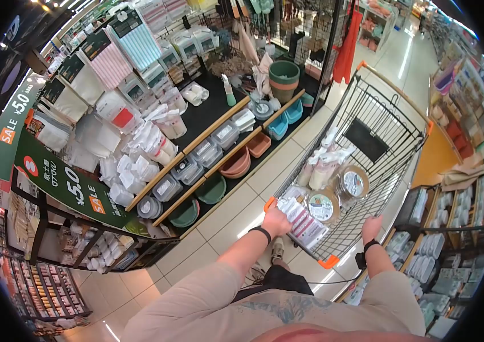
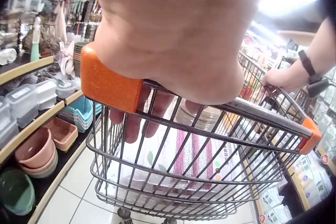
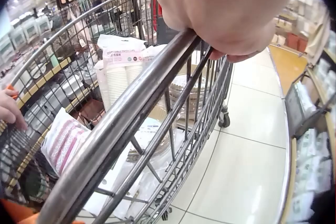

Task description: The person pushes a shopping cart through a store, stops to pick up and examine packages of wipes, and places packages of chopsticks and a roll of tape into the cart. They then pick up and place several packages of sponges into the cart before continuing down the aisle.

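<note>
A wire shopping cart (image 1: 361,214) with orange corners stands in front of the person. The left hand (image 1: 276,221) rests at its near left corner; in the left wrist view that hand (image 2: 168,50) lies over the rim by the orange corner (image 2: 107,82), fingers hanging down inside the wires. The right hand (image 1: 372,227) grips the right side rail; in the right wrist view its fingers (image 3: 236,57) curl under the metal rail (image 3: 131,98). Inside the cart lie a pink-striped pack (image 1: 305,221), wrapped paper cups (image 1: 323,171) and two round wrapped packs (image 1: 321,207).
Left of the cart, a shelf holds clear containers (image 1: 207,151), green and pink pots (image 1: 236,163) and blue baskets (image 1: 278,126). Sale signs (image 1: 65,176) hang at its end. Shelves of packaged goods (image 1: 427,251) line the right. Tiled floor (image 1: 219,228) runs between.
</note>
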A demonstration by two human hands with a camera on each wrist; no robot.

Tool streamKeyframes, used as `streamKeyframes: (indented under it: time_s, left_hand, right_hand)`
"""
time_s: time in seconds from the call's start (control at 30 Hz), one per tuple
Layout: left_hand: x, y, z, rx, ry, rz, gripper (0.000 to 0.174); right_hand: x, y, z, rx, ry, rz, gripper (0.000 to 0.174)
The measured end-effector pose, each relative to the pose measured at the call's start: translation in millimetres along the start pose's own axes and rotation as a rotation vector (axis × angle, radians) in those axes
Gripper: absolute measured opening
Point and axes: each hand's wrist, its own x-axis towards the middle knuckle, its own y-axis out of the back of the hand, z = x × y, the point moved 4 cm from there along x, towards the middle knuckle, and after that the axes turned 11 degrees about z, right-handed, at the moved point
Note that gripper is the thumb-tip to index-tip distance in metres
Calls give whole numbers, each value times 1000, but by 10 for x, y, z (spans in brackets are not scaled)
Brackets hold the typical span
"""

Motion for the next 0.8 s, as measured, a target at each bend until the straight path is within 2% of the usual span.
streamKeyframes:
  time_s: [0.1, 0.23, 0.3, 0.4, 0.53, 0.57, 0.67, 0.77, 0.8]
  left_hand:
    - [70, 15, -21, 26, -34, 42, 51]
    - [164, 40, -81, 22, -82, 83, 49]
    - [252, 85, -112, 21, -91, 92, 48]
    - [334, 95, -152, 53, -149, 120, 49]
    - [473, 142, -220, 24, -158, 129, 47]
    - [504, 121, -242, 21, -167, 163, 45]
    - [568, 98, -293, -5, -226, 249, 43]
    - [588, 186, -320, 6, -236, 313, 43]
    - [639, 181, -337, -7, -222, 318, 43]
  right_hand:
    - [59, -110, 11, 30, 23, 101, 33]
    - [153, -194, 5, 29, 9, 42, 35]
    - [176, -138, -171, 9, -9, 29, 35]
    - [254, -268, -147, 20, -6, 74, 33]
    - [361, -324, -274, 38, -13, 29, 35]
    - [299, -112, -581, 17, -67, -18, 35]
    - [440, -363, -422, -70, 4, 84, 39]
    - [424, -166, -725, -234, 25, 60, 53]
    - [430, -109, -848, -320, 111, 158, 55]
